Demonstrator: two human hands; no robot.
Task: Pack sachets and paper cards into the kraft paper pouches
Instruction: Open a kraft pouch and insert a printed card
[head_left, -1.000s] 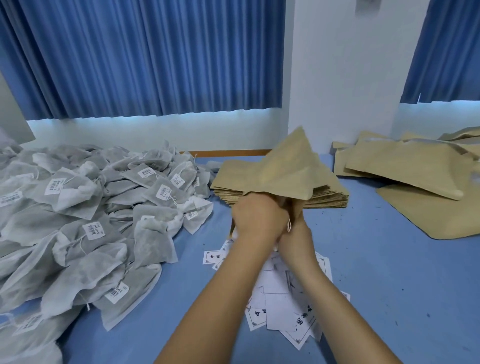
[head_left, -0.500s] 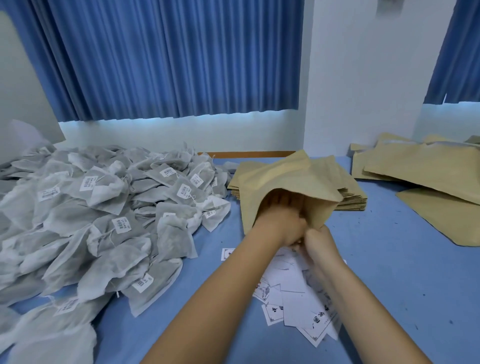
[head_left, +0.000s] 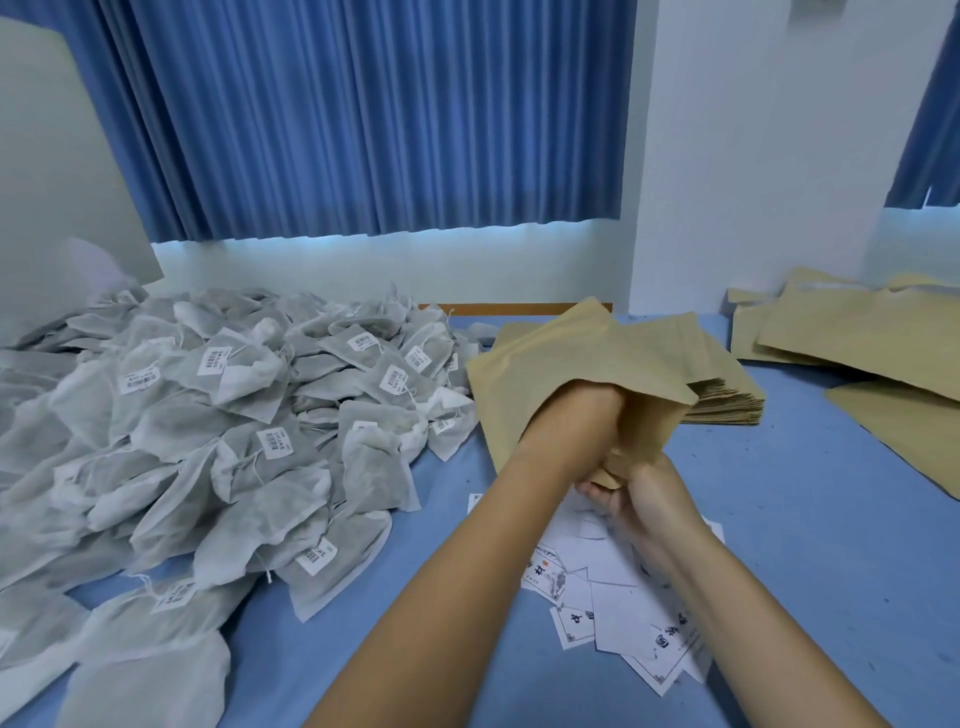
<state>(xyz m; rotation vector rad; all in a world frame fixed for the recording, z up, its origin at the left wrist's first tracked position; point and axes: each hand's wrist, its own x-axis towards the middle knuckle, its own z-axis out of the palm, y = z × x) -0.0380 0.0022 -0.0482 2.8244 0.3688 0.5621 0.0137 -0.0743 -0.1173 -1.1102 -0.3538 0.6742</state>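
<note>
A flat tan kraft paper pouch (head_left: 561, 358) swallows the left hand (head_left: 574, 415), its grip hidden from view; the right hand (head_left: 641, 501) pinches the pouch's lower edge tight

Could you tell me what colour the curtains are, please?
The curtains are blue; head view.

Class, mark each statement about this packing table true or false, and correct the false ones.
1. The pile of sachets lies left of the hands. True.
2. The right hand grips the kraft pouch. True.
3. The paper cards are stacked on the sachets. False: they lie on the blue table, beside the sachets.
4. The left hand rests flat on the table. False: it is raised, its fingers hidden by the pouch.
5. A stack of flat pouches lies behind the held pouch. True.
</note>
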